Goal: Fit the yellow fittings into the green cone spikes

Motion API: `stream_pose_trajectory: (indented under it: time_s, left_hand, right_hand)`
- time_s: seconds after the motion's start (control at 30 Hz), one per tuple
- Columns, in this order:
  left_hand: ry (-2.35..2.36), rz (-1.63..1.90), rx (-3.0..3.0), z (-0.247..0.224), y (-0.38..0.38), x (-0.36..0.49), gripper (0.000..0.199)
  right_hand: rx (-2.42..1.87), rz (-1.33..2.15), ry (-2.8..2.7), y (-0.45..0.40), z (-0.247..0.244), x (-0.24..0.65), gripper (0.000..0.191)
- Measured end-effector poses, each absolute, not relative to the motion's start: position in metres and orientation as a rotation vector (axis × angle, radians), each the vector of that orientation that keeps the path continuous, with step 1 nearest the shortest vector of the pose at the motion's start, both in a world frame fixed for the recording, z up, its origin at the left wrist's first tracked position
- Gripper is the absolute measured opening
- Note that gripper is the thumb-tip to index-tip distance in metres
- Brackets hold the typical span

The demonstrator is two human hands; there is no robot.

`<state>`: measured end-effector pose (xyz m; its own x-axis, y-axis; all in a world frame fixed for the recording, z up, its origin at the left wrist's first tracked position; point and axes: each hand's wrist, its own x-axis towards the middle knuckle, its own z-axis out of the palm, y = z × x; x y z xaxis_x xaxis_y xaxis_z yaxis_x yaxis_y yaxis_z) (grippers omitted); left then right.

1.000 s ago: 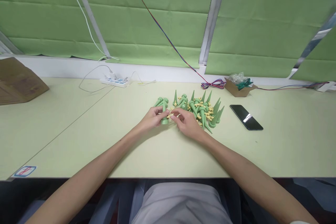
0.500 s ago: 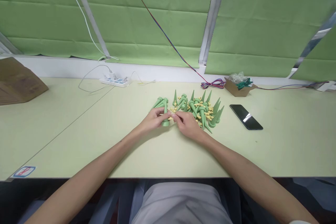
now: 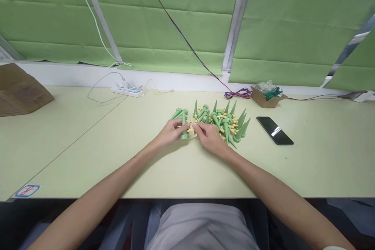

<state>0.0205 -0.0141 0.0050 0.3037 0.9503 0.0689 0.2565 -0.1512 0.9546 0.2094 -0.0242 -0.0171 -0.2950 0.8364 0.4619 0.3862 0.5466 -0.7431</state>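
My left hand (image 3: 172, 131) is closed around a green plastic plant-watering spike (image 3: 184, 127), held with its point up and its wide cap down. Opposite it, my right hand (image 3: 208, 134) pinches at a small yellow plastic piece (image 3: 191, 129) beside the spike. Fingertips partly hide that piece, so I cannot tell how it joins the spike. Just behind my left hand lie a few more green spikes (image 3: 177, 113). A pile of green spikes with yellow pieces (image 3: 225, 122) spreads behind and to the right of my right hand.
A black phone (image 3: 274, 130) lies right of the pile. Behind it stands a small cardboard box (image 3: 265, 100) with plastic and green material inside, beside a coiled red-blue cable (image 3: 238, 93). A white power strip (image 3: 129, 90) and a large cardboard box (image 3: 23, 91) are on the left.
Both hands stay nearly in place. The fingertips have parted slightly, showing more of the yellow piece, and the held spike has shifted a little.
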Motion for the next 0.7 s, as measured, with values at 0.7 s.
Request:
stream_pose_trajectory:
  time_s: [0.7]
  left_hand:
    - [1.075, 0.871, 1.675, 0.0052, -0.0167, 0.0212, 0.037]
  right_hand:
    - [-0.932, 0.571, -2.075, -0.0234, -0.0190, 0.2096, 0.046]
